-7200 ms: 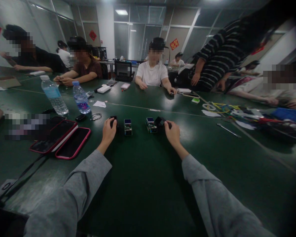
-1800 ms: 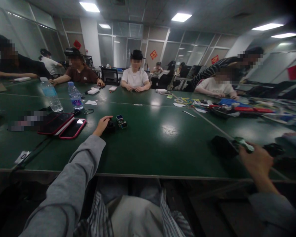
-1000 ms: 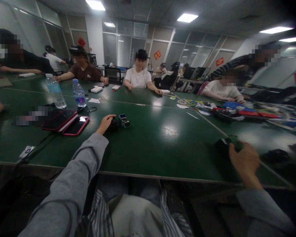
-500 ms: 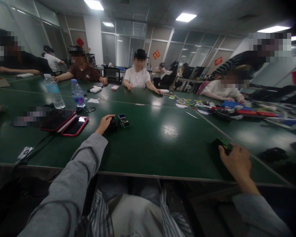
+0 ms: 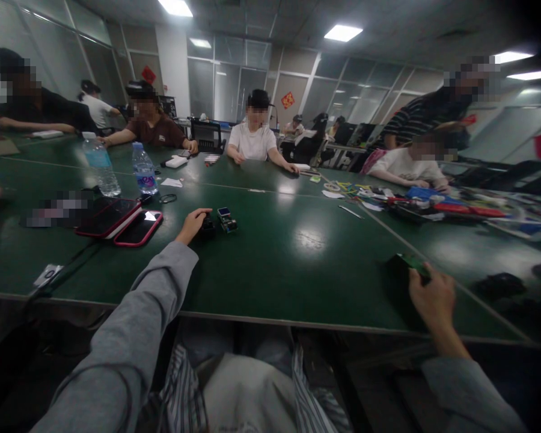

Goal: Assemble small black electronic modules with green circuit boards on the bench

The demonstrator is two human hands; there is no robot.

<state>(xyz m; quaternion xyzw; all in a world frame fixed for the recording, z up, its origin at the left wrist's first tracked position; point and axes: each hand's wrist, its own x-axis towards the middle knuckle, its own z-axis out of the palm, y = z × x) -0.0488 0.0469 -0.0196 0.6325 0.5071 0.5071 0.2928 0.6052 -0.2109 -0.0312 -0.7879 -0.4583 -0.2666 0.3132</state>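
Note:
My left hand point(image 5: 193, 226) rests on the green table with its fingers closed around the side of a small black object point(image 5: 209, 226); its kind is not clear. Just right of that lies a small circuit board with a little screen point(image 5: 228, 220), apart from my fingers. Far over at the right, my right hand point(image 5: 434, 294) grips a green circuit board point(image 5: 413, 263) with a dark side, held slightly tilted by its near end. My palm and fingers hide part of it.
Two phones in red cases point(image 5: 139, 228), a blue-labelled bottle point(image 5: 143, 169) and a taller bottle point(image 5: 101, 165) stand left. Cables and tools point(image 5: 433, 201) crowd the right. A dark object point(image 5: 500, 284) lies beyond my right hand. Several people sit around the table point(image 5: 279, 276).
My right hand has shifted slightly, and the green board in it has turned a little. My left hand stays put. A standing person at the right has moved left.

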